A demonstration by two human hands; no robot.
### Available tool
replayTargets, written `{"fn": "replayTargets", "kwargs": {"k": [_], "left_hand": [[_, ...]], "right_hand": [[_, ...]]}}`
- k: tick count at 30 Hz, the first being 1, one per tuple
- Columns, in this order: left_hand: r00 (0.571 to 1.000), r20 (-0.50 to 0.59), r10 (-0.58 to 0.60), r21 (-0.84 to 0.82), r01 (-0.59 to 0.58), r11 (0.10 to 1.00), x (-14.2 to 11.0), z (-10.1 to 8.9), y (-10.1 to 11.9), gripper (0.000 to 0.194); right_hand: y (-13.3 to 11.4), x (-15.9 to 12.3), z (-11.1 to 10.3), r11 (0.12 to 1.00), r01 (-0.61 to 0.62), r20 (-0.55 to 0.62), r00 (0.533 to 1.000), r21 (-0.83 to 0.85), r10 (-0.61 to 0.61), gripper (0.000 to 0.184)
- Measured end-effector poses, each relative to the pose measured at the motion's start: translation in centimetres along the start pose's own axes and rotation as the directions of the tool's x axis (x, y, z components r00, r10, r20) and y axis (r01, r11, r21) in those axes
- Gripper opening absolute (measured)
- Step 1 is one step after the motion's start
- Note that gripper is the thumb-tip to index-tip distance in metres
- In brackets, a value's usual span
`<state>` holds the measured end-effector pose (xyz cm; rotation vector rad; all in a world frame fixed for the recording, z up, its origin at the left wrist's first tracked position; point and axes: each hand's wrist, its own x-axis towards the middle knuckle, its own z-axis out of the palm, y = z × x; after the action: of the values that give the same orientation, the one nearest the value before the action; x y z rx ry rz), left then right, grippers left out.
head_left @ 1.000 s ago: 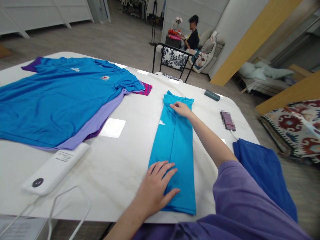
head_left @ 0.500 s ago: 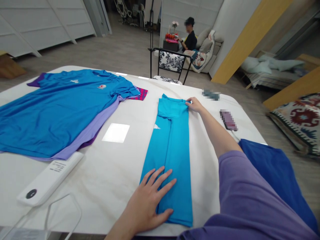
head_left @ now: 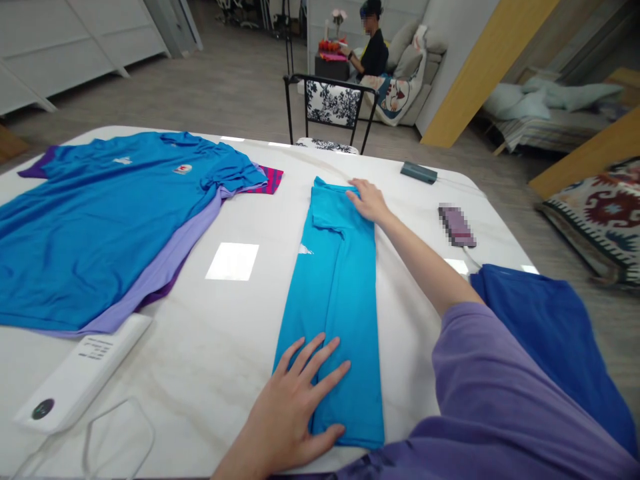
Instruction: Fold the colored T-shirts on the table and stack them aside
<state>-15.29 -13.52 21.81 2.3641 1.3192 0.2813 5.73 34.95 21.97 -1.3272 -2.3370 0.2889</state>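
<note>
A turquoise shirt (head_left: 353,287) lies folded lengthwise into a long narrow strip, its short sleeve turned over near the far end. Fingers spread, my left hand (head_left: 297,400) rests flat on the near end of it. My right hand (head_left: 369,201) reaches to the far end and lies on the top right corner, fingers stretched out over the cloth. To the left, a blue shirt (head_left: 115,227) is spread on top of a lilac shirt (head_left: 173,267) and other garments, whose edges peek out.
On the white table (head_left: 235,373) are a white handheld device (head_left: 83,377) with a cable, a phone (head_left: 456,225), a dark green box (head_left: 419,173) and a dark blue cloth (head_left: 535,320) at the right edge. Beyond stand a chair (head_left: 333,103) and a seated person (head_left: 375,57).
My right hand has gone from pinching the far right corner to lying over it with fingers extended. My left hand stays in place on the near end. The view has shifted slightly.
</note>
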Motion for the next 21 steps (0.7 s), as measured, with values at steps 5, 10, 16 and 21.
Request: {"fn": "replayTargets", "kwargs": {"k": [5, 10, 16, 21], "left_hand": [[1.0, -0.006, 0.012, 0.002, -0.012, 1.0, 0.1, 0.0, 0.1, 0.097], [0.999, -0.039, 0.025, 0.013, -0.025, 1.0, -0.4, 0.1, 0.4, 0.096], [0.996, -0.077, 0.049, 0.043, -0.046, 0.998, -0.8, 0.9, 2.0, 0.091], [0.993, -0.098, 0.06, 0.058, -0.054, 0.997, -3.2, 0.3, 2.6, 0.113]], "right_hand": [[-5.2, -2.4, 3.8, 0.981, 0.187, 0.26, 0.951, -0.044, -0.169, 0.086], [-2.7, -1.4, 3.2, 0.986, 0.164, 0.282, 0.946, 0.011, -0.16, 0.09], [-1.9, -2.7, -0.3, 0.999, -0.045, 0.106, 0.993, 0.004, 0.044, 0.087], [-7.5, -11.9, -5.6, 0.995, 0.014, 0.03, 0.999, 0.099, -0.017, 0.098]]}}
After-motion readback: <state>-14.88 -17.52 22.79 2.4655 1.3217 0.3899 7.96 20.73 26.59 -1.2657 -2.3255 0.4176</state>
